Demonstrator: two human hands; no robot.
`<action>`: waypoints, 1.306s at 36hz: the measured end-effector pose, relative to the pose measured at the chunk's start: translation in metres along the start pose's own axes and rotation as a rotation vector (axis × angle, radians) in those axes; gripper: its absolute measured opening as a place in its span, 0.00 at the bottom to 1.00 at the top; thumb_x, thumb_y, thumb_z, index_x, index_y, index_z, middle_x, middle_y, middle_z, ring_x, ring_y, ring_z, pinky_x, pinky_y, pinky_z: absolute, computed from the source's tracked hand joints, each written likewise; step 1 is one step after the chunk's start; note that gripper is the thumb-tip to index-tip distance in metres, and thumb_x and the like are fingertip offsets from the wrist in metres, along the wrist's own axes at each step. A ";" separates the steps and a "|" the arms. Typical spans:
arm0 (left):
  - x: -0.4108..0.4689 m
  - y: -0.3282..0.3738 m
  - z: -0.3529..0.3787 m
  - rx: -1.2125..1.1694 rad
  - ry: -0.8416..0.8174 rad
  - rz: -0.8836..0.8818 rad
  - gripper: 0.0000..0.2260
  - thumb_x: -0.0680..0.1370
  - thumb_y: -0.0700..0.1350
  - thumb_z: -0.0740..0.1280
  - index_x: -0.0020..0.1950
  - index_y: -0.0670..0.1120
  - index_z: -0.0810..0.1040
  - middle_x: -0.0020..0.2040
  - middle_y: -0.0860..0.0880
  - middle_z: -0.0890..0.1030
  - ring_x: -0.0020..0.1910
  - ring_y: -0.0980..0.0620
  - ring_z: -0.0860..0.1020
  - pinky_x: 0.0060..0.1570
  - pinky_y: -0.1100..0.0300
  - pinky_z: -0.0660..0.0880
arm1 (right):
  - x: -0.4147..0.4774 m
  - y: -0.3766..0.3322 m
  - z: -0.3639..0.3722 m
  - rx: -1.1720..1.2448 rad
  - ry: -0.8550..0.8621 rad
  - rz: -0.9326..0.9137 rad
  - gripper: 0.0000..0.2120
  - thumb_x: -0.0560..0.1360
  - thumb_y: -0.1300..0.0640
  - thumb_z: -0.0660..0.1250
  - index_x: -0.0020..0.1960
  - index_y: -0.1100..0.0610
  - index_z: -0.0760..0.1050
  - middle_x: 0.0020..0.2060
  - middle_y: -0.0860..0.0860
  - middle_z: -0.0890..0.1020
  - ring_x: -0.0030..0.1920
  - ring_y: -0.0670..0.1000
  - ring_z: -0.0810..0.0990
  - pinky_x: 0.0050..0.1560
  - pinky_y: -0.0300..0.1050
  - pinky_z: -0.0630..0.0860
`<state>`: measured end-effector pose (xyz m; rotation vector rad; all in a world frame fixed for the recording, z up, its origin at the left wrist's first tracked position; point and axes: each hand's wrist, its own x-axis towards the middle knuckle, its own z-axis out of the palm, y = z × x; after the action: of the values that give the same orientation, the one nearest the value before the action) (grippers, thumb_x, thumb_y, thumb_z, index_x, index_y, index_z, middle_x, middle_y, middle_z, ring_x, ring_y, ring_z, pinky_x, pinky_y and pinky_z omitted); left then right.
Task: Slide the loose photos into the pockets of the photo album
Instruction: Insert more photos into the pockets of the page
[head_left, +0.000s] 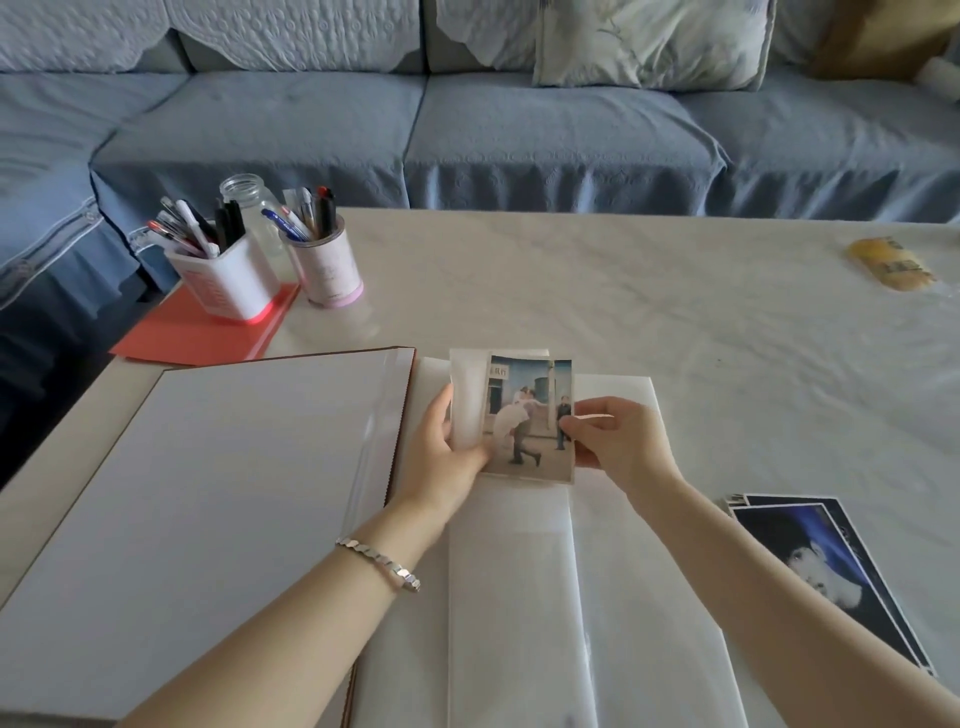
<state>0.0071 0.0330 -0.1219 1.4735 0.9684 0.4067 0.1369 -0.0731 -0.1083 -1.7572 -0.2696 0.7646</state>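
Two pen holders, one square (228, 283) and one round (332, 273), stand at the table's (649, 291) far left with one glass jar (255, 205) between and behind them. The square holder rests on one red folder (197, 338). One photo album (208, 493) lies open at the near left edge. Its left page is plain white, and its right page carries translucent sleeves.

The left hand (447, 452), with one bracelet (387, 565) on its wrist, grips the lifted pocket (465, 410). The thumb lies on the front and the fingers curl behind. One photo (530, 415) stands upright at the pocket's mouth, its left edge touching or just under the sleeve.

The right hand (615, 441) pinches the photo's right edge between thumb and fingertips, the other fingers loosely curled. The loose photos (831, 571) lie stacked at the near right, well apart from the album. They number at least two, possibly three, as the overlapping edges are hard to separate. One yellow packet (891, 267) lies at the far right.
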 end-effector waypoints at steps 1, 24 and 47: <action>-0.001 0.001 -0.001 -0.006 0.000 -0.001 0.36 0.70 0.34 0.72 0.74 0.49 0.60 0.65 0.46 0.74 0.66 0.49 0.71 0.66 0.52 0.68 | -0.001 0.000 0.001 -0.020 0.000 -0.020 0.03 0.73 0.68 0.68 0.45 0.62 0.75 0.32 0.53 0.81 0.24 0.46 0.80 0.29 0.37 0.79; -0.005 0.013 -0.001 -0.047 -0.111 0.181 0.16 0.73 0.50 0.72 0.58 0.58 0.75 0.47 0.50 0.84 0.46 0.51 0.82 0.46 0.53 0.79 | -0.015 -0.010 0.000 -0.268 0.020 -0.120 0.09 0.76 0.58 0.65 0.39 0.56 0.82 0.34 0.50 0.83 0.37 0.50 0.81 0.46 0.46 0.79; 0.003 -0.002 -0.001 0.066 -0.032 0.154 0.31 0.75 0.35 0.66 0.74 0.54 0.60 0.59 0.48 0.77 0.57 0.51 0.77 0.45 0.67 0.76 | -0.022 -0.014 0.007 -0.207 0.058 -0.112 0.04 0.71 0.60 0.72 0.39 0.58 0.78 0.34 0.51 0.82 0.32 0.48 0.81 0.46 0.50 0.81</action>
<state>0.0074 0.0363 -0.1247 1.6158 0.8529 0.4644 0.1188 -0.0754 -0.0885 -1.9377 -0.4166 0.6214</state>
